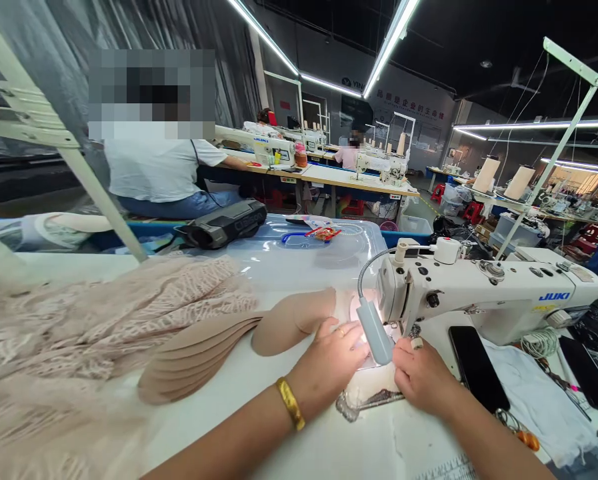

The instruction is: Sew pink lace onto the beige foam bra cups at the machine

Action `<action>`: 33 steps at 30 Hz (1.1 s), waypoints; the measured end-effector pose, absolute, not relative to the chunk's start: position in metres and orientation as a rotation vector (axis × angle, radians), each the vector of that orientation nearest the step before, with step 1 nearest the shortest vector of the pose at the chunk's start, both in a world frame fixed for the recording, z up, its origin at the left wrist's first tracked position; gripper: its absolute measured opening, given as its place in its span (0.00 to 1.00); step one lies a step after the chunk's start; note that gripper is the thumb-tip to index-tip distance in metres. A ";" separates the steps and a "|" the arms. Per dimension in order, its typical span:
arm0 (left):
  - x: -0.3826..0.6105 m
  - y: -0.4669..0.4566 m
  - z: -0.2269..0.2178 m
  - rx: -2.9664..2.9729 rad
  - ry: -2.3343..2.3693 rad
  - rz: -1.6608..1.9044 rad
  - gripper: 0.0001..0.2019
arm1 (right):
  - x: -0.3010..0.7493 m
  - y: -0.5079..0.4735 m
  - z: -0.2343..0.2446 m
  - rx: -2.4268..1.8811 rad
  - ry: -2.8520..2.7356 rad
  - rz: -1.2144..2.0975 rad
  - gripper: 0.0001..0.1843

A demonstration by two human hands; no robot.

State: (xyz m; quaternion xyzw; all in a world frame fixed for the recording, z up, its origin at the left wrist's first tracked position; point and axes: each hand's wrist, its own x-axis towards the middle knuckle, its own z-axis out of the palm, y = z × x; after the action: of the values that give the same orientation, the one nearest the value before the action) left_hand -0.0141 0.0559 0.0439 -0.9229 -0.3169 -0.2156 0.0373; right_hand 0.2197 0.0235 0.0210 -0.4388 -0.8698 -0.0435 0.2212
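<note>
My left hand point(335, 360), with a gold bracelet point(291, 404) on the wrist, lies palm down at the lit sewing area, its fingers stretched toward the needle. Close by on its left is a beige moulded cup point(291, 323), the end piece of a fanned stack of cups point(199, 360). My right hand point(421, 373) is closed just right of the needle, fingers curled; what they pinch is hidden. Between both hands hangs a grey lamp head point(375, 332) that covers part of the work. The white JUKI sewing machine point(459, 287) stands behind my right hand.
Beige lace fabric point(79, 327) is heaped on the left. On the right lie a black phone point(479, 367), white cloth point(533, 400) and an orange-handled tool point(527, 440). A clear plastic lid point(263, 260) and a black device point(223, 223) are behind. A co-worker point(149, 160) sits ahead.
</note>
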 end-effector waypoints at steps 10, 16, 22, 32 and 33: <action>-0.078 -0.067 0.053 -2.753 -1.374 -0.369 0.19 | 0.246 0.027 -0.022 -1.060 -2.359 -0.041 0.18; -0.155 -0.115 0.048 -2.104 -2.060 -0.472 0.20 | 0.235 0.021 -0.014 -0.938 -2.373 -0.086 0.14; -0.126 -0.160 0.030 -2.498 -1.834 -0.722 0.07 | 0.190 -0.044 0.026 -0.710 -2.352 -0.050 0.18; -0.151 -0.142 0.035 -2.257 -2.039 -1.037 0.13 | 0.149 -0.099 0.059 -0.624 -2.233 0.247 0.13; -0.152 -0.140 0.037 -2.258 -2.039 -1.052 0.13 | 0.144 -0.095 0.061 -0.625 -2.224 0.259 0.13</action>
State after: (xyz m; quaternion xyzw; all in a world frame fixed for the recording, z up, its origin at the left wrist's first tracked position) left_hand -0.1516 -0.1398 0.0371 -0.7010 -0.6328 -0.3266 -0.0388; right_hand 0.1443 -0.0954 0.0607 -0.2466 -0.8780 0.1022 0.3974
